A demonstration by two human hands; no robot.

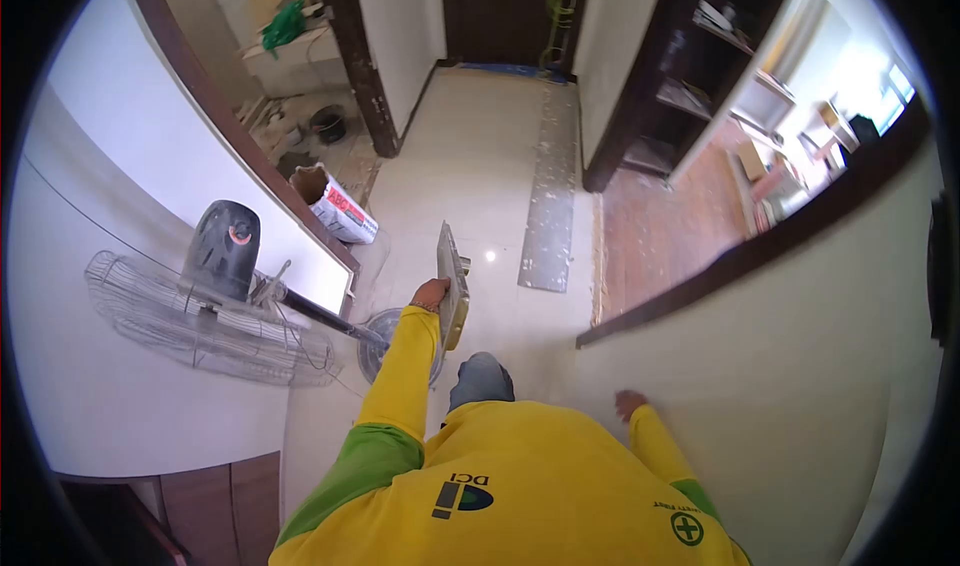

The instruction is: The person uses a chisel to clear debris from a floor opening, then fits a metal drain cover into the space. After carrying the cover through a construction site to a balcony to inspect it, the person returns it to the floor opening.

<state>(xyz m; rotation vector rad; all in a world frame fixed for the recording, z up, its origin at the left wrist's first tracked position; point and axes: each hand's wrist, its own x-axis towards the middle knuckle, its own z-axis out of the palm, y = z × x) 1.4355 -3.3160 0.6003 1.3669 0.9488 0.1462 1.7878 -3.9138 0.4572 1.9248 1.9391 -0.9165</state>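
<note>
My left hand (430, 294) is closed around the edge of a long flat plastering trowel (452, 286), held out in front of me. The tool shows nearly edge-on, with a grey face and a yellowish part at its lower end. Beneath it, partly covered by my sleeve, is the round base (378, 336) of a standing fan. Off to the right, my right hand (630, 404) hangs low beside the white wall (780, 366), its fingers loosely extended and nothing seen in them.
The wire-caged fan (215, 296) leans in from the left. By the left doorway stands an opened paper bag (335, 206). A speckled grey strip (550, 206) lies along the pale floor, before a dark door (495, 16). Right, dark shelves (690, 86) border a wooden-floored room.
</note>
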